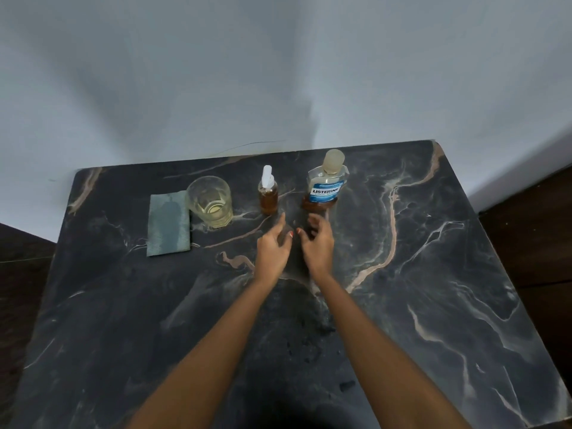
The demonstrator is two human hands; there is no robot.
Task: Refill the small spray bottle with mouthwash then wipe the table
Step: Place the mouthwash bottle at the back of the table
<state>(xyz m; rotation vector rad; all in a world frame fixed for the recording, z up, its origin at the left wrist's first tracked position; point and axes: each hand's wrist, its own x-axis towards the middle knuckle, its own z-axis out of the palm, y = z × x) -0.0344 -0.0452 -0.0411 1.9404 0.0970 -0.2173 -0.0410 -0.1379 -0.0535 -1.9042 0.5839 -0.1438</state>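
Looked like a home room: dark marble-patterned bench (433, 274) in a plain painted corner, holding Listerine bottle (325, 187), drinking glass (210, 201), folded cloth (168, 224).

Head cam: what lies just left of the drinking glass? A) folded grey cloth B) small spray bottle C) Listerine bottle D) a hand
A: the folded grey cloth lies flat just left of the glass; the small spray bottle and Listerine bottle stand to its right.

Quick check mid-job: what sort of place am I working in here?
Likely a room in a home, not a lab: a dark marble-patterned table set in a plain wall corner, with a mouthwash bottle, a drinking glass and a folded cloth on it.
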